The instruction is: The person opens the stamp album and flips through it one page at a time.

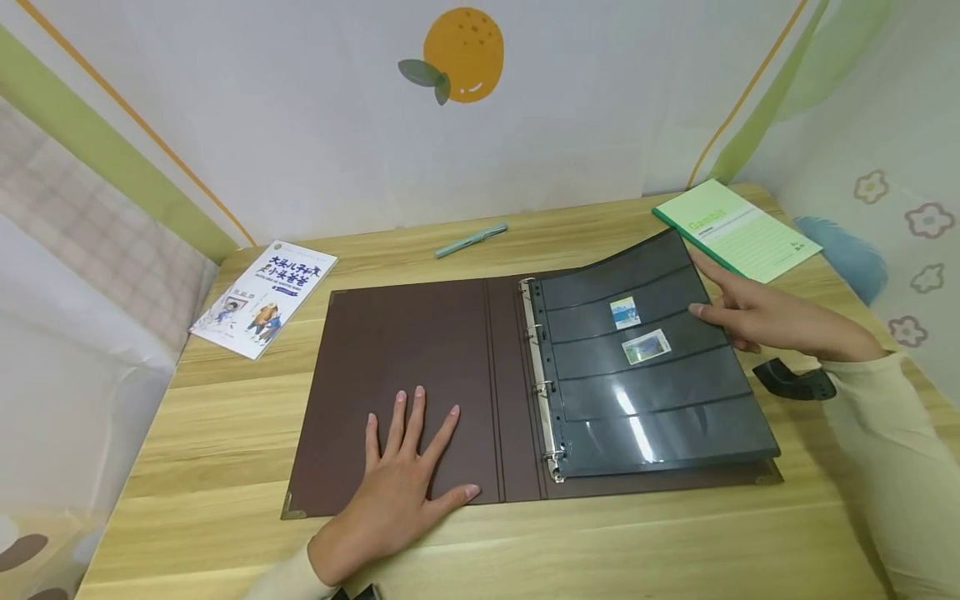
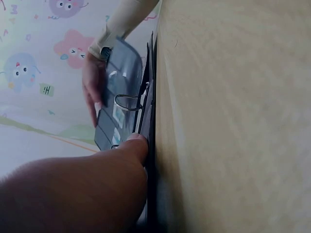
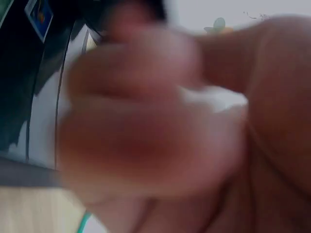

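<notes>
Starting at the left of the worktop (image 1: 187, 467), inspection finds a white illustrated booklet (image 1: 262, 298) lying flat, apart from the brown binder (image 1: 405, 350). The binder lies open, both covers down. On its left cover the left hand (image 1: 401, 492) rests palm down, fingers straight and spread, gripping nothing. Beyond the binder's far edge lies a pale green pen (image 1: 471, 241), not touching it.

Along the spine, 4 metal rings (image 1: 540, 387) pass through the punched margin of the black pocket page (image 1: 645, 379), which is over the right cover. It carries 2 small stamps, the upper (image 1: 625, 312) and the lower (image 1: 647, 347), in separate strips. The right hand (image 1: 772, 312) pinches the page's outer edge, thumb on the front face; that edge is raised. A green notebook (image 1: 738, 233) lies past it at far right.

Risks, as judged: a sideways pull could strain or tear the punched holes at the rings. Steep tilting or bending could let either stamp slide from its strip. Lighter left-hand pressure could allow the binder to shift with the page.
</notes>
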A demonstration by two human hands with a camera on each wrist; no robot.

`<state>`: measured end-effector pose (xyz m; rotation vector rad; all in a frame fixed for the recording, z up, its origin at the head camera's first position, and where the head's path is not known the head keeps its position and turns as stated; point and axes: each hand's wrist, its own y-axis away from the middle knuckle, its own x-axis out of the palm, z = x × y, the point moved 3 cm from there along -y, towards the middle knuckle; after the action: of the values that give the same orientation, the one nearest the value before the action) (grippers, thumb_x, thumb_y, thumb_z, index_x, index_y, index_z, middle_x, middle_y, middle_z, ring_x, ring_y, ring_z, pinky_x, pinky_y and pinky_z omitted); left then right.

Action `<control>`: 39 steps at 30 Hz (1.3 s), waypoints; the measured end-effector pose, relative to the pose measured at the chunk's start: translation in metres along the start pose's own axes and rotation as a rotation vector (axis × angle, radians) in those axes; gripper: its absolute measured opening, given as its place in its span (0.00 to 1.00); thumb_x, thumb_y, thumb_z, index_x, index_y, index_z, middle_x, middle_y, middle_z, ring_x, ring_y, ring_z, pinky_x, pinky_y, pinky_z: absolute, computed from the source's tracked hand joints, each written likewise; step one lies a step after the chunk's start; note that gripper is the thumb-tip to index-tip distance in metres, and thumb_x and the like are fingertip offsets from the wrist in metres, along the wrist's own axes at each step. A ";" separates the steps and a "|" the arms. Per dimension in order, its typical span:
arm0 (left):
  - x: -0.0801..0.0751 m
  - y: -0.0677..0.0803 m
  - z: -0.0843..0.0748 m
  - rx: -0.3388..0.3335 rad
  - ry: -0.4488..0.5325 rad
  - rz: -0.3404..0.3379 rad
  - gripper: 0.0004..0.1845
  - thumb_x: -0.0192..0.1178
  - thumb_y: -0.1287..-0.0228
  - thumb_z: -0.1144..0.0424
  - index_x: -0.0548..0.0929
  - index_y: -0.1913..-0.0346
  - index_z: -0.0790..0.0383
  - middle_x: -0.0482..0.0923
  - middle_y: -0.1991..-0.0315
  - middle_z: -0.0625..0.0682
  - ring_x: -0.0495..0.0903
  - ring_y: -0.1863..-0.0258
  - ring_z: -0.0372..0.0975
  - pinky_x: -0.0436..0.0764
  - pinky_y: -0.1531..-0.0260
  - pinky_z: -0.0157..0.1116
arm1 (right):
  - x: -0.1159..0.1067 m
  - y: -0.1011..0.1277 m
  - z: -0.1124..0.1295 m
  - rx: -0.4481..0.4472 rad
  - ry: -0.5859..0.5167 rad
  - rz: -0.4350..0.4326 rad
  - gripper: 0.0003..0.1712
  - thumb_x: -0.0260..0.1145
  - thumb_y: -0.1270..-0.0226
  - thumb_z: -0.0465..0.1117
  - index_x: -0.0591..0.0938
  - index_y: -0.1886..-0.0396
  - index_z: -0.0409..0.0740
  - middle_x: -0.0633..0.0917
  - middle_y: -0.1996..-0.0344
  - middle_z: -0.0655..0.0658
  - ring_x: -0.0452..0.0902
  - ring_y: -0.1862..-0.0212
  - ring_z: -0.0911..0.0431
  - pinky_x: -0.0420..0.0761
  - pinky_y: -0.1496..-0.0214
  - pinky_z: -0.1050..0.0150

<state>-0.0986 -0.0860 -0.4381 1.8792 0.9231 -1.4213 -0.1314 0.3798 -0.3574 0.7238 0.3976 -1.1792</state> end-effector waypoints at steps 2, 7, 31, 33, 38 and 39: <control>0.000 0.000 0.000 -0.002 0.000 -0.001 0.49 0.51 0.37 0.25 0.51 0.18 0.41 0.32 0.17 0.61 0.31 0.18 0.58 0.35 0.30 0.72 | -0.002 -0.002 0.002 0.032 -0.026 -0.040 0.44 0.50 0.18 0.55 0.31 0.21 0.77 0.63 0.84 0.52 0.63 0.84 0.55 0.72 0.77 0.59; -0.001 0.001 0.001 -0.003 0.000 -0.008 0.49 0.52 0.37 0.25 0.51 0.19 0.41 0.33 0.17 0.61 0.32 0.18 0.59 0.36 0.30 0.72 | -0.005 -0.010 0.010 0.068 -0.178 -0.121 0.38 0.48 0.19 0.59 0.39 0.20 0.79 0.63 0.85 0.54 0.62 0.84 0.55 0.72 0.78 0.58; -0.003 0.000 -0.001 -0.002 0.037 0.042 0.48 0.51 0.35 0.26 0.50 0.18 0.41 0.32 0.17 0.61 0.30 0.18 0.59 0.33 0.30 0.71 | 0.031 -0.039 0.105 -0.335 -0.729 -0.141 0.38 0.45 0.17 0.55 0.43 0.16 0.54 0.75 0.38 0.47 0.74 0.54 0.65 0.70 0.53 0.78; -0.004 0.000 -0.001 0.002 0.033 0.049 0.48 0.51 0.35 0.26 0.49 0.18 0.41 0.31 0.17 0.61 0.29 0.18 0.59 0.33 0.30 0.71 | 0.042 -0.038 0.106 -0.331 -0.616 -0.117 0.38 0.41 0.16 0.56 0.40 0.16 0.55 0.75 0.50 0.44 0.73 0.56 0.56 0.71 0.38 0.71; -0.007 0.000 0.003 0.008 0.046 0.095 0.48 0.51 0.34 0.28 0.48 0.18 0.42 0.29 0.17 0.62 0.26 0.19 0.59 0.32 0.30 0.72 | 0.069 -0.036 0.098 -0.355 -0.282 -0.041 0.41 0.48 0.17 0.44 0.36 0.17 0.57 0.43 0.17 0.43 0.61 0.25 0.42 0.66 0.25 0.58; -0.008 0.001 0.004 0.007 0.051 0.106 0.48 0.51 0.34 0.28 0.47 0.18 0.41 0.28 0.17 0.62 0.26 0.19 0.59 0.31 0.31 0.72 | 0.073 -0.037 0.096 -0.381 -0.235 -0.034 0.44 0.52 0.19 0.41 0.37 0.17 0.56 0.46 0.18 0.40 0.66 0.28 0.40 0.71 0.30 0.66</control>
<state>-0.1015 -0.0905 -0.4315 1.9479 0.8304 -1.3212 -0.1480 0.2551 -0.3459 0.2462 0.4231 -1.1624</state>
